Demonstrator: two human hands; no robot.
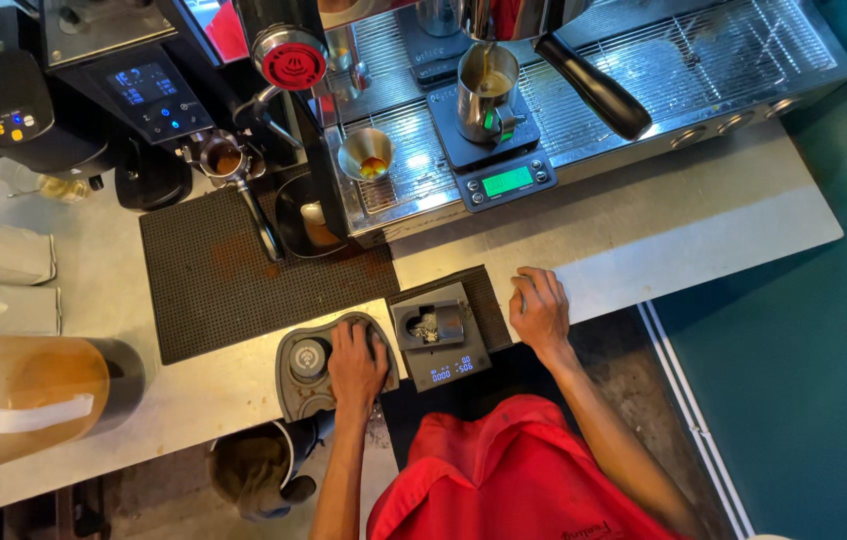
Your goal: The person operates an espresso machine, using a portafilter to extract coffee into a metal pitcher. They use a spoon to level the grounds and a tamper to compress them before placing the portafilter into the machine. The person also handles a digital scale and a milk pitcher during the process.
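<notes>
Resting on a grey tamping station [319, 365], the left hand [356, 362] lay palm down over its right side, fingers curled over whatever sat beneath; what that grip enclosed could not be told. The right hand [540, 308] lay flat and open on the table [644, 230], holding nothing, just beside a small dark mat.

As far as could be judged, the brew was already under way: coffee ran in a thin stream into a steel pitcher [485, 92] standing on a scale [504, 165] on the espresso machine's drip tray [644, 70], and the pitcher looked partly filled with brown liquid. Clearing up and serving seemed left to do.

A small steel cup [367, 155] beside it held a little amber liquid. On the black rubber mat [214, 275], near the grinder, a portafilter [226, 160] lay with brown grounds in its basket. Between the two hands, a second small scale [441, 335] carried a square dosing tray with a few pale scraps in it. At the left edge stood a large translucent jug [14, 395] with brown liquid inside.
</notes>
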